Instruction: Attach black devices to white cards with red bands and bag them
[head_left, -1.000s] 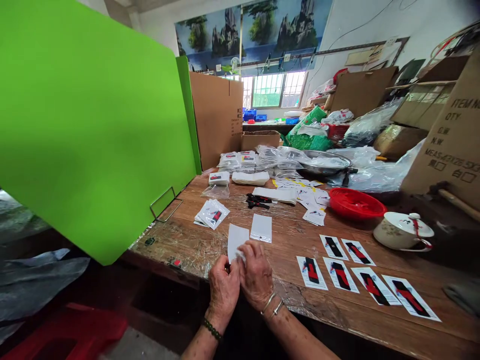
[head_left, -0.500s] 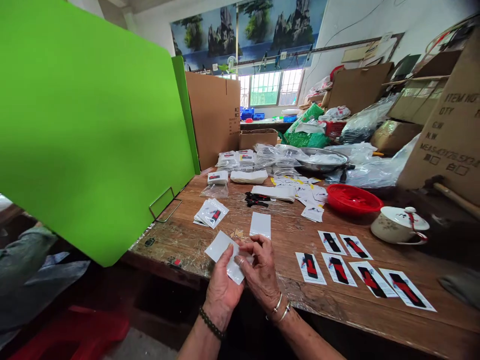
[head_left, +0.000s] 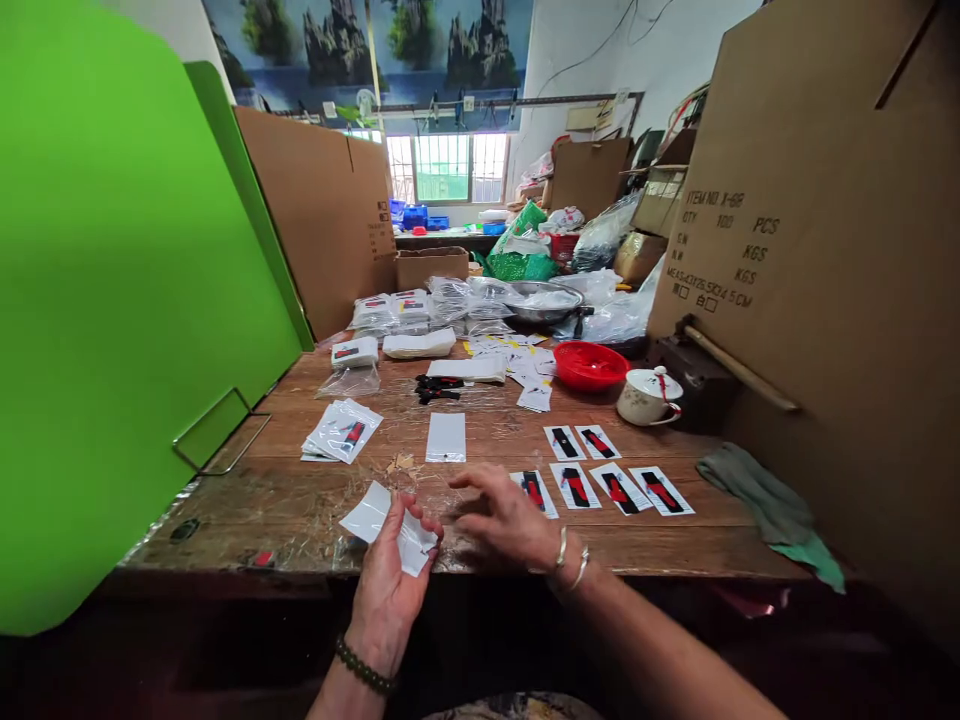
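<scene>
My left hand (head_left: 390,580) is closed on a small white plastic bag (head_left: 379,522) at the near edge of the wooden table (head_left: 300,490). My right hand (head_left: 506,515) hovers just right of it with fingers spread, holding nothing. Several white cards carrying red and black pieces (head_left: 600,480) lie in two rows right of my right hand. One blank white bag (head_left: 446,437) lies flat beyond my hands. A stack of filled bags (head_left: 341,432) rests to the left, and loose black and red pieces (head_left: 437,388) lie farther back.
A green panel (head_left: 112,300) stands along the left. A large cardboard box (head_left: 825,250) stands on the right, with a green cloth (head_left: 772,510) in front of it. A red bowl (head_left: 590,363), a lidded cup (head_left: 649,395), a metal basin (head_left: 544,300) and bag piles sit behind.
The view has swung to the right. My right hand let go of the white bag and moved right, opening; my left hand keeps the bag and has dropped toward the table edge.
</scene>
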